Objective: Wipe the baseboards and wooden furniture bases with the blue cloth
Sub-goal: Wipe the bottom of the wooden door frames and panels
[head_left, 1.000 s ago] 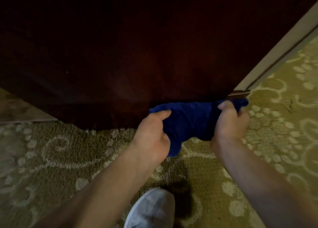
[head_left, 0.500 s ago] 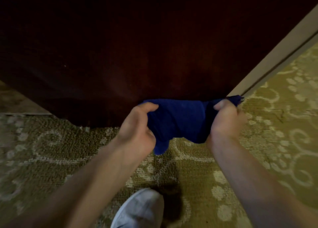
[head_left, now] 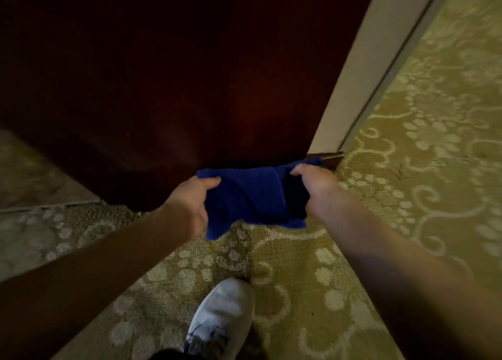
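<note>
A blue cloth is stretched between both hands just above the carpet, in front of the lower edge of a dark wooden panel. My left hand grips the cloth's left end, thumb on top. My right hand pinches its right end near the panel's bottom right corner. A loose flap of cloth hangs down below my left hand. A pale baseboard or door frame runs up and to the right from that corner.
Yellow-green patterned carpet covers the floor. My white shoe stands on it below the hands. A strip of tile floor with a metal threshold lies at the left, beside the dark panel.
Both hands have stayed on the cloth and spread it wider and flatter. The view has shifted, and the pale frame at the right now stands steeper.
</note>
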A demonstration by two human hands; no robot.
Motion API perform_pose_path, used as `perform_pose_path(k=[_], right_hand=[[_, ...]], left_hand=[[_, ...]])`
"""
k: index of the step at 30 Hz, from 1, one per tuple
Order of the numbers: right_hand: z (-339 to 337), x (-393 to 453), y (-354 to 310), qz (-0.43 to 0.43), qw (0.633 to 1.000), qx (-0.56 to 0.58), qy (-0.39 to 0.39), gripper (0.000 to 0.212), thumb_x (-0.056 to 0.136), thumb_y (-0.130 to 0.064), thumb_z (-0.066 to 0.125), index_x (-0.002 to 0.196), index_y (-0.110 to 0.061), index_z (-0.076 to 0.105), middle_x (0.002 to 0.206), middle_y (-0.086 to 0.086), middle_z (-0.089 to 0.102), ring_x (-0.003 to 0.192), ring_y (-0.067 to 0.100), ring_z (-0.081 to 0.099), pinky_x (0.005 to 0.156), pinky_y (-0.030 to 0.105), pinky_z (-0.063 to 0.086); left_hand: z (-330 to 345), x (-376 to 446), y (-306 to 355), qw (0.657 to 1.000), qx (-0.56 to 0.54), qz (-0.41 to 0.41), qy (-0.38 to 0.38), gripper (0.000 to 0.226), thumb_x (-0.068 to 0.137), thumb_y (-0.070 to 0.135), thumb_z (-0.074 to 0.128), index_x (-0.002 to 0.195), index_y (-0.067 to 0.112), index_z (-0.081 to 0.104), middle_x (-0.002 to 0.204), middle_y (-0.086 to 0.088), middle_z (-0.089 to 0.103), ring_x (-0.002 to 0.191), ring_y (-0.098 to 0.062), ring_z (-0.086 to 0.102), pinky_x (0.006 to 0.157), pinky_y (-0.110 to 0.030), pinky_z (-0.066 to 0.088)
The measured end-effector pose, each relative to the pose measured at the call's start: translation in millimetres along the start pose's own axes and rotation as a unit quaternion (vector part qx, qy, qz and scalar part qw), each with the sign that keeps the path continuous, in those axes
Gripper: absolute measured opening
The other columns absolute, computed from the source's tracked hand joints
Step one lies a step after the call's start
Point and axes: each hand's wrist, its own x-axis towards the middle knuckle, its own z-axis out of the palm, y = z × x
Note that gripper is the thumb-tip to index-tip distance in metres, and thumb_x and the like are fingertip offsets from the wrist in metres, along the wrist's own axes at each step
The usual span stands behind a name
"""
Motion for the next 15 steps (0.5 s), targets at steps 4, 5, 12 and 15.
perform_pose_path(k=[4, 5, 12, 15], right_hand=[[2, -24, 22, 0.011, 1.000, 0.003, -0.028, 0.041, 0.089, -0.007, 0.057, 0.130, -0.010, 0.053, 0.119, 0.019, 0.064, 0.104, 0.037, 0.063, 0.095, 0.054, 0.050], [-1, -27, 28, 0.007, 1.000, 0.003, -0.028, 0.034, 0.092, -0.003, 0.052, 0.126, -0.008, 0.055, 0.114, 0.019, 0.066, 0.100, 0.037, 0.065, 0.092, 0.052, 0.051], [-40, 8, 53, 0.057, 0.997, 0.040, 0.033, 0.035, 0.096, -0.012, 0.051, 0.130, -0.016, 0.052, 0.117, 0.019, 0.065, 0.096, 0.038, 0.066, 0.072, 0.043, 0.056], [-52, -1, 34, 0.058, 0.998, 0.015, 0.034, 0.024, 0.095, -0.010, 0.054, 0.117, -0.016, 0.061, 0.111, 0.020, 0.069, 0.094, 0.038, 0.067, 0.073, 0.047, 0.057]], left_hand=[[0, -20, 5, 0.995, 0.020, 0.091, 0.030, 0.015, 0.103, 0.009, 0.049, 0.108, 0.020, 0.058, 0.114, -0.011, 0.066, 0.092, -0.027, 0.067, 0.071, -0.041, 0.055], [2, -18, 2, 0.996, 0.019, 0.088, 0.022, 0.016, 0.103, 0.009, 0.049, 0.111, 0.019, 0.058, 0.111, -0.010, 0.067, 0.091, -0.027, 0.067, 0.071, -0.040, 0.056], [23, 19, -53, 0.996, 0.027, -0.081, -0.039, 0.028, 0.087, 0.016, 0.074, 0.114, 0.015, 0.065, 0.106, -0.016, 0.075, 0.091, -0.034, 0.073, 0.078, -0.046, 0.060], [34, 28, -62, 0.991, 0.050, -0.115, -0.052, 0.018, 0.089, 0.015, 0.073, 0.105, 0.019, 0.066, 0.107, -0.015, 0.073, 0.094, -0.034, 0.070, 0.090, -0.051, 0.056]])
